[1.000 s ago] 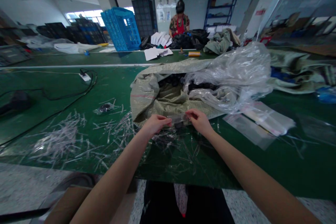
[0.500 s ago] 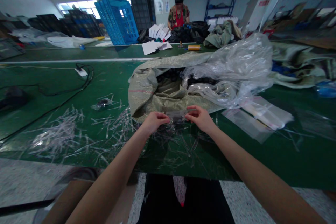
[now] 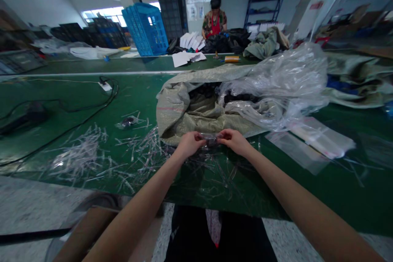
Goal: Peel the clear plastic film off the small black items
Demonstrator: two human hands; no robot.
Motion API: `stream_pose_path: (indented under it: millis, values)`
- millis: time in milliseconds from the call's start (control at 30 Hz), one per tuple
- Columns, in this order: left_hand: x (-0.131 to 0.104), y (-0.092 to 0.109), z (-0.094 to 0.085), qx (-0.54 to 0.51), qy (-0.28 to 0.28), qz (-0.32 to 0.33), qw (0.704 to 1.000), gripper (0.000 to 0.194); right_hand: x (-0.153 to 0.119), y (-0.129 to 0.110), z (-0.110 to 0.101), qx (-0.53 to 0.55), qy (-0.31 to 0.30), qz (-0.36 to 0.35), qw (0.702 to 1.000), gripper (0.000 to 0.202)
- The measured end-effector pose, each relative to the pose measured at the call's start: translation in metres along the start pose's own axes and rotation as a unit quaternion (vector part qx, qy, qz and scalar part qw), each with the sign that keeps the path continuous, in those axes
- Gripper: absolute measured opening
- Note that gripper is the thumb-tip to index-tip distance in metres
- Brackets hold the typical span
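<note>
A small clear plastic bag (image 3: 210, 139) is stretched between my hands at the near edge of a grey-green woven sack (image 3: 173, 108). My left hand (image 3: 190, 144) pinches its left end, and my right hand (image 3: 233, 141) pinches the right end. Something dark shows in or under the bag, too blurred to tell. The open sack holds black items (image 3: 206, 91), partly covered by a large clear plastic sheet (image 3: 285, 77). Clear plastic strips (image 3: 81, 151) lie scattered to the left and below my hands.
Flat clear bags (image 3: 322, 139) lie on the green table (image 3: 307, 196) at right. A small bagged dark item (image 3: 128, 121) and black cables (image 3: 89, 110) are at left. Behind stand a blue crate (image 3: 145, 28) and a person in a red apron (image 3: 215, 24).
The view has shifted slightly, so the scene sits further right and lower. My hands are closer together, with both still pinching the small bag; my right fingers are more curled.
</note>
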State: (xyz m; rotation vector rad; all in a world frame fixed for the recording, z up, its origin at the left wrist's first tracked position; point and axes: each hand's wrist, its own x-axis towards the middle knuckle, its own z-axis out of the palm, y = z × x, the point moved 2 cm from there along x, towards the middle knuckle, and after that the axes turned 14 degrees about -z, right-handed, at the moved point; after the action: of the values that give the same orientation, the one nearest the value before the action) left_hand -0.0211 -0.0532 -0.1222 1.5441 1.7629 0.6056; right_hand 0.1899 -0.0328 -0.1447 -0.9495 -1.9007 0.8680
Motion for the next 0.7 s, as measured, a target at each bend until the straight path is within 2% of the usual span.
stream_pose_path:
  millis: [100, 167, 267, 333, 400, 467, 533, 600, 633, 700]
  values:
    - [-0.012, 0.008, -0.01, -0.025, -0.002, 0.092, 0.995, 0.007, -0.002, -0.019, -0.006, 0.04, 0.007, -0.027, 0.999, 0.014]
    - [-0.022, 0.014, -0.02, -0.034, -0.014, 0.128, 0.991, 0.008, -0.002, -0.034, -0.008, 0.095, -0.01, -0.021, 0.995, 0.015]
    - [-0.035, 0.017, -0.039, -0.079, -0.071, 0.121, 0.987, 0.014, 0.003, -0.056, -0.003, 0.126, -0.022, -0.02, 0.992, 0.019]
    - [-0.038, 0.013, -0.058, -0.108, -0.068, 0.101, 0.987, 0.017, 0.009, -0.068, 0.002, 0.11, -0.021, -0.039, 0.993, 0.02]
    - [-0.034, 0.002, -0.084, -0.107, 0.003, 0.075, 0.991, 0.016, 0.016, -0.074, 0.002, 0.066, -0.018, -0.057, 0.996, 0.022]
    - [-0.023, -0.016, -0.117, -0.071, 0.123, 0.038, 0.989, 0.014, 0.019, -0.074, -0.01, -0.006, -0.009, -0.062, 0.998, 0.025]
    - [-0.009, -0.038, -0.152, -0.006, 0.252, -0.016, 0.967, 0.014, 0.014, -0.068, -0.033, -0.096, 0.0, -0.05, 0.994, 0.025]
    - [0.004, -0.062, -0.18, 0.077, 0.358, -0.1, 0.925, 0.013, -0.001, -0.059, -0.062, -0.19, 0.001, -0.025, 0.981, 0.022]
    - [0.01, -0.073, -0.191, 0.122, 0.388, -0.134, 0.904, 0.014, -0.011, -0.055, -0.076, -0.232, -0.003, -0.011, 0.973, 0.021]
    - [0.02, -0.091, -0.202, 0.226, 0.382, -0.172, 0.879, 0.019, -0.033, -0.046, -0.096, -0.295, -0.025, 0.012, 0.955, 0.021]
